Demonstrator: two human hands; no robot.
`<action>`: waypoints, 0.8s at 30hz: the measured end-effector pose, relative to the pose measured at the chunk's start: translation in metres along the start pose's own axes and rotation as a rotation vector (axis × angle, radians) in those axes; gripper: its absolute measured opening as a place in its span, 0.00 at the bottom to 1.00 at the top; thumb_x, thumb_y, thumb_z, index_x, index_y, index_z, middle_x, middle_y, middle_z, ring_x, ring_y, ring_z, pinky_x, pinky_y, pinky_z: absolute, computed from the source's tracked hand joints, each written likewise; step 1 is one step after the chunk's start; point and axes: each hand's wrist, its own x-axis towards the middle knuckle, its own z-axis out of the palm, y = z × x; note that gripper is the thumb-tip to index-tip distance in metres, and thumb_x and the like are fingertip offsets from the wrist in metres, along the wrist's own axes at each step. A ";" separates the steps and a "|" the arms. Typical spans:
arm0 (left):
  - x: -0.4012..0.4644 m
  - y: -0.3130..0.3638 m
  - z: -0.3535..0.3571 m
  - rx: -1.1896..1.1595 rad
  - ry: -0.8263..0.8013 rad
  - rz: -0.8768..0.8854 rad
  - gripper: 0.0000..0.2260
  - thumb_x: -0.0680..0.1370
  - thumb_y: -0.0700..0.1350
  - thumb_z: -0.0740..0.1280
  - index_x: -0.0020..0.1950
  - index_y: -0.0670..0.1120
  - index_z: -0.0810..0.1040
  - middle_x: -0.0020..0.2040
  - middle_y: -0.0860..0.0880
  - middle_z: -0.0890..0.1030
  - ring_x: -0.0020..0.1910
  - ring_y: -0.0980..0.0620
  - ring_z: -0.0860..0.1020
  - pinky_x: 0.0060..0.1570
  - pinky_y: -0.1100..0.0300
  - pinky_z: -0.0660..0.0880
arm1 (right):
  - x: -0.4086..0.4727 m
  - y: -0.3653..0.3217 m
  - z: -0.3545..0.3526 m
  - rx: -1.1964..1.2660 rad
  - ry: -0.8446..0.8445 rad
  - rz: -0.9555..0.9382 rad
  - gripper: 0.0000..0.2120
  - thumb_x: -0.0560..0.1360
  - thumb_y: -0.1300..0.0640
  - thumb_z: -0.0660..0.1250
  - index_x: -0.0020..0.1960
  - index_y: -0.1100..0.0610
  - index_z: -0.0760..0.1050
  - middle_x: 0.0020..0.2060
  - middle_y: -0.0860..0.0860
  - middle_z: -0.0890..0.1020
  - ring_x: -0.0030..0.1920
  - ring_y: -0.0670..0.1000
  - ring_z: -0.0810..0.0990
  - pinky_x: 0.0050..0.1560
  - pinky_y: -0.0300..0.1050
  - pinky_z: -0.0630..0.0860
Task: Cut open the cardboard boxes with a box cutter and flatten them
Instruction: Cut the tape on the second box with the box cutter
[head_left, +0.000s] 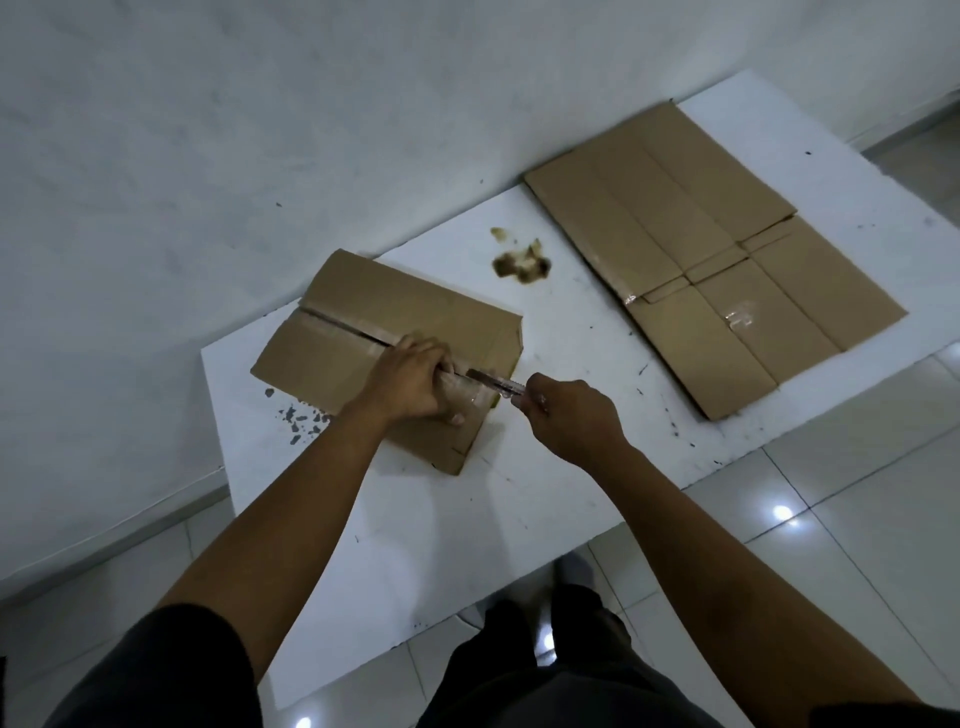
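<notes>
The right hand (574, 418) is closed in a fist around the handle of the cutter (493, 383), whose blade end points left toward the box (395, 322) and lies at the near end of its taped centre seam. The left hand (413, 379) is curled, pressing down on the top of the box right at that seam, fingers bent over the slit and thumb lying on the near flap; it grips nothing that can be made out. The cutter's tip sits just beside the left fingers. The box lies on the left part of the white table (415, 519); its seam gapes open beyond the left hand. A flattened box (711, 249) lies well apart on the table's right side, with a brown stain (522, 262) between the two.
</notes>
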 end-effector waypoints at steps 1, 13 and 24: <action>0.000 -0.001 0.000 -0.019 0.002 0.000 0.31 0.56 0.64 0.81 0.52 0.53 0.75 0.60 0.54 0.77 0.64 0.49 0.68 0.60 0.54 0.69 | 0.003 -0.002 -0.002 -0.048 -0.001 -0.022 0.14 0.81 0.42 0.60 0.51 0.52 0.76 0.37 0.51 0.81 0.37 0.55 0.79 0.33 0.43 0.69; -0.007 0.000 -0.002 0.001 0.077 -0.035 0.28 0.60 0.62 0.78 0.52 0.55 0.71 0.57 0.57 0.77 0.66 0.52 0.68 0.60 0.50 0.58 | 0.032 -0.047 -0.027 -0.283 -0.101 -0.095 0.11 0.79 0.48 0.61 0.49 0.52 0.79 0.41 0.51 0.81 0.42 0.55 0.80 0.38 0.42 0.66; -0.009 -0.003 0.006 -0.058 0.078 -0.002 0.28 0.62 0.62 0.79 0.58 0.55 0.78 0.63 0.51 0.74 0.67 0.46 0.65 0.64 0.50 0.68 | 0.023 -0.046 -0.034 -0.392 -0.146 -0.069 0.07 0.77 0.52 0.61 0.46 0.52 0.77 0.32 0.46 0.71 0.34 0.52 0.74 0.34 0.41 0.64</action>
